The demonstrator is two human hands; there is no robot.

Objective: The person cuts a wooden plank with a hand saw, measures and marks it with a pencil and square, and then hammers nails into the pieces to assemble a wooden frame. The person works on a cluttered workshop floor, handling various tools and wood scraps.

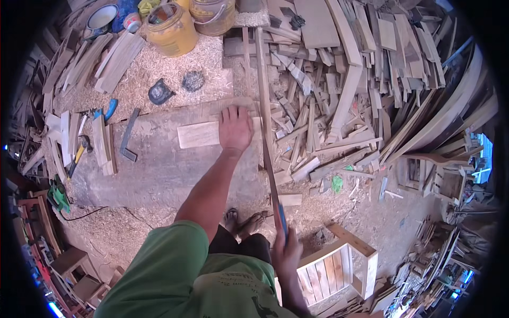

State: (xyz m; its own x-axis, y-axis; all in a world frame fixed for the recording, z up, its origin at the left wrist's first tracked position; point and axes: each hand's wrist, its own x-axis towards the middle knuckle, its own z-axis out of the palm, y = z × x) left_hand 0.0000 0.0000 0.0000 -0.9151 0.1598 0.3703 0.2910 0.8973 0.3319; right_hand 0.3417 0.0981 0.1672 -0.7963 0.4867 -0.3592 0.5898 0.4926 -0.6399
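Observation:
My left hand (236, 129) presses a short pale wooden board (199, 135) onto the worn workbench (154, 175), its fingers bent over the far edge. The board's right end reaches the bench's right edge. In my right hand (287, 252), closed round a blue handle, is a handsaw (271, 177). Its long narrow blade points away from me, and its far part lies beside the board's right end. Whether the teeth touch the wood I cannot tell. A metal try square (129, 135) lies on the bench left of the board.
A hammer (79, 156) and wood strips lie at the bench's left. Yellow buckets (170, 32) stand at the back among shavings, near two dark bundles (160, 91). Offcuts (318, 122) pile up on the right. A slatted wooden frame (328, 273) stands near my right arm.

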